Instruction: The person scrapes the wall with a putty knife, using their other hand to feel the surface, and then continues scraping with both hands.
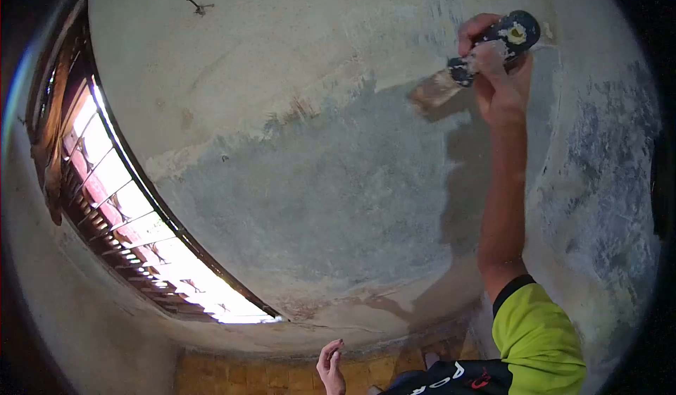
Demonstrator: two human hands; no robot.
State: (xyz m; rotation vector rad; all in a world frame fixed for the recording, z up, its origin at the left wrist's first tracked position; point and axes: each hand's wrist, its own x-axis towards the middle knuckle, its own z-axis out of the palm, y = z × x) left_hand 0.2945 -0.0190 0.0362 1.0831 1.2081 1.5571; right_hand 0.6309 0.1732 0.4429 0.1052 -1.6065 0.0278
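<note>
Raised against the wall (pixel 317 198), my right hand (pixel 503 78) is wrapped round the dark handle of a scraper (pixel 461 74). Pale flecks cover the handle, and the blade is blurred. Its blade end points down and left, at or close to the wall; exact contact is hard to make out. Around it the surface is patchy, pale cream above and bare grey below. Low in the view, my left hand (pixel 331 368) hangs away from the wall with loosely bent fingers and nothing visible in it.
At the left a barred window (pixel 134 205) lets in bright light, with a brown wooden piece (pixel 53 148) beside it. A nail (pixel 199 5) sticks out of the upper wall. Tan floor tiles (pixel 246 375) show below. A wall corner runs along the right.
</note>
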